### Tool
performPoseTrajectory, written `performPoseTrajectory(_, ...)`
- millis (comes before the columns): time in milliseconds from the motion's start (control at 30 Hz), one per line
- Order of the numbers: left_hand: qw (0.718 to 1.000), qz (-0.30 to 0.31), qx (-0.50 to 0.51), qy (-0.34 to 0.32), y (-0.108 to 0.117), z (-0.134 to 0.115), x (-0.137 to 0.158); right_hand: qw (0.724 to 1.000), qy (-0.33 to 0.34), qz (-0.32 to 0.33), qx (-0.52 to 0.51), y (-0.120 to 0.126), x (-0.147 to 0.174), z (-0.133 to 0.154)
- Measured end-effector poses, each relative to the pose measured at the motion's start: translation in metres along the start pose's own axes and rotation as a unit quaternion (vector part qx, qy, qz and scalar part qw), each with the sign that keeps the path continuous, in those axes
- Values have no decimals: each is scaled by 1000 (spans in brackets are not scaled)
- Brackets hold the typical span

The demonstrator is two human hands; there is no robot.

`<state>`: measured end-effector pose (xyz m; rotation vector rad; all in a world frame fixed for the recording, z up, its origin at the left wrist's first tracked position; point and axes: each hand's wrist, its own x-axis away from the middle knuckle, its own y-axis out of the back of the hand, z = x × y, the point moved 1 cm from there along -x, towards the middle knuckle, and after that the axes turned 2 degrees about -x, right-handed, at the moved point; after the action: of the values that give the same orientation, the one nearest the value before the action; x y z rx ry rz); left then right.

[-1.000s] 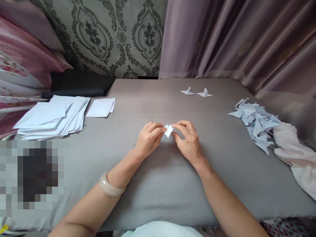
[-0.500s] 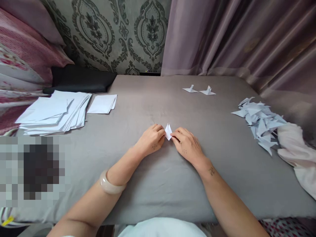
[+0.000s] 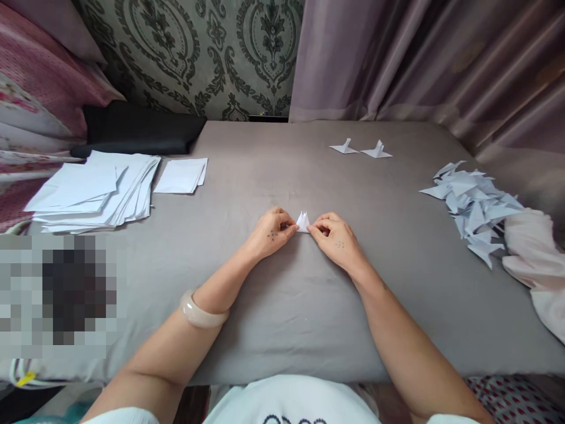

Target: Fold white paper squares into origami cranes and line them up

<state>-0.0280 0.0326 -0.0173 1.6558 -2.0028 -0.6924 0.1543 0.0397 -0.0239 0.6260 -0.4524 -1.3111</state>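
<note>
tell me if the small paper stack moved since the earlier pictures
No: the small paper stack keeps its place beside the large paper stack, with no visible shift either way.

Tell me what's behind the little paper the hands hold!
Behind the folded paper, grey cloth shows. The patch right behind the paper is covered, so I can't see it.

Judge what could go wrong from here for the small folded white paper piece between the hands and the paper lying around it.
The small folded white paper piece is held at opposite sides by the left hand and right hand, so uneven pulling might tear it.

The heap of pointed white paper shapes lies right beside the pale pink cloth; tugging that could disturb them.
</note>
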Motion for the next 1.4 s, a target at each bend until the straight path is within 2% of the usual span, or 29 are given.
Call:
performPoseTrajectory(667,999,-8,17,28,-4,1,-4,998,3,-12,65,-5,0,4)
performPoseTrajectory(1167,1000,-2,17,-8,-4,4,-4,996,12,-7,87,-5,2,4)
performPoseTrajectory(1300,1000,-6,-20,-19,-5,3,-1,995,17,-10,93,-5,3,6)
performPoseTrajectory(1400,996,-22,-66,-54,-7,2,2,995,20,-19,96,-5,2,5)
